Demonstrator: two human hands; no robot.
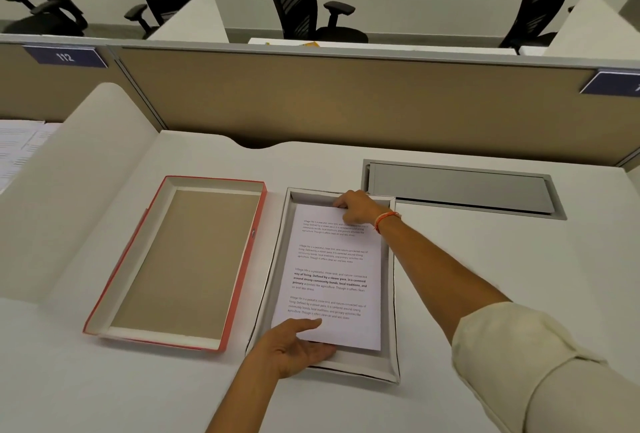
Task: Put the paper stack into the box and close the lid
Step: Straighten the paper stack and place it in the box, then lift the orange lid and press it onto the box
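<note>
A white paper stack (334, 266) with printed paragraphs lies inside the shallow white box (390, 294) at the middle of the desk. My left hand (294, 346) holds the stack's near left corner, thumb on top and fingers underneath. My right hand (356, 205) grips the stack's far edge at the box's far wall. The red-edged lid (242, 280) lies upside down to the left of the box, its brown inside facing up.
A grey cable hatch (460, 190) is set into the desk behind and right of the box. A tan partition (346, 106) closes the far side, a white divider (69, 190) the left. Printed sheets (17, 148) lie beyond the divider. Office chairs stand behind.
</note>
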